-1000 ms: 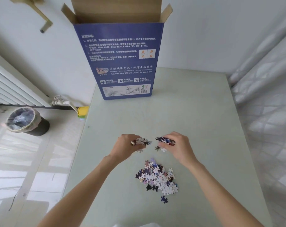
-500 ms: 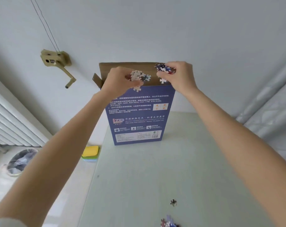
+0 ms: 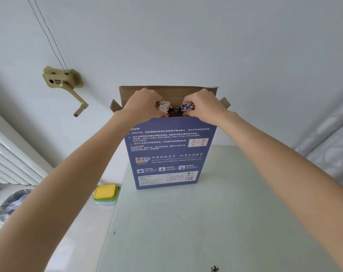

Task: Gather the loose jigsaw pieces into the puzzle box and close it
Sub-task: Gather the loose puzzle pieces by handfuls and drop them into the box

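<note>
The step in hand is a drop: both hands are at the open mouth at the top of the puzzle box (image 3: 167, 152), each carrying a batch of pieces for tipping inside.

On the left, the left hand (image 3: 142, 104) has its fingers curled round a cluster of mostly pale jigsaw pieces (image 3: 163, 107), held just above the box's near top edge. Just beside it, the right hand (image 3: 203, 104) grasps a darker clump, the red and blue pieces (image 3: 187, 107); the two batches nearly touch over the middle of the opening. Whether any piece has already slipped below the rim is hard to tell, since the fingers hide the undersides.

The box stands upright at the far edge of the pale table (image 3: 215, 222), its long axis vertical, its mouth pointing straight up and its printed blue face turned toward the person. The brown top flap (image 3: 166, 90) stands up behind the hands, and small side flaps splay out to the left and right.

Next, I judge, both hands need to loosen over the mouth so the pieces fall between the flaps and not down the outer face. At least one stray piece (image 3: 214, 268) lies at the near edge of the table, so more gathering is probably left before the flaps can be folded shut.
</note>
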Tool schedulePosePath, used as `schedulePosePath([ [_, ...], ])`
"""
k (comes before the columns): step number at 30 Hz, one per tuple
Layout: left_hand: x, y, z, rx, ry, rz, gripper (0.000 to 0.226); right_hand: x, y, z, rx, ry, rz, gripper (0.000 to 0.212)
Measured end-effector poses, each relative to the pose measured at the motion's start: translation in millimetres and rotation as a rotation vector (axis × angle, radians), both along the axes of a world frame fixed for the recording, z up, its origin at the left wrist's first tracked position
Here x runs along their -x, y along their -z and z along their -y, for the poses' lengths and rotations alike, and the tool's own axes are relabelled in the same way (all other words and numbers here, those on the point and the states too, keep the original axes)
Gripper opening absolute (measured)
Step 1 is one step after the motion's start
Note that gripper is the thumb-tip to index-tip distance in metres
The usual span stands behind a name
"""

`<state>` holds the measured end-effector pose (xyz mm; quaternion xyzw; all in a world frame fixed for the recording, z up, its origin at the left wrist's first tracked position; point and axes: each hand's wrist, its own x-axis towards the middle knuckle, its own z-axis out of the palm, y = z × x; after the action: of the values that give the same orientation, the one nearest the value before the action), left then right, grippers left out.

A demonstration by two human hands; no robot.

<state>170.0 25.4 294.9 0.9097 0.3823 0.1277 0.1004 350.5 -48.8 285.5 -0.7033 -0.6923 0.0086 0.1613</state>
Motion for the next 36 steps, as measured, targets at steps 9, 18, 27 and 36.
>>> schedulePosePath([
  [9,16,12,4,-0.009,0.111,0.182,0.013,1,-4,-2,-0.042,-0.008,-0.104,0.016],
  [18,36,30,8,-0.176,0.2,0.28,0.014,15,-7,1,-0.082,-0.032,-0.033,0.024],
  [27,36,34,10,-0.24,0.197,0.306,0.007,25,1,5,-0.198,0.014,-0.197,0.013],
  [36,37,50,44,-0.631,0.01,0.402,0.014,40,13,73,-0.526,-0.086,-0.078,0.015],
])
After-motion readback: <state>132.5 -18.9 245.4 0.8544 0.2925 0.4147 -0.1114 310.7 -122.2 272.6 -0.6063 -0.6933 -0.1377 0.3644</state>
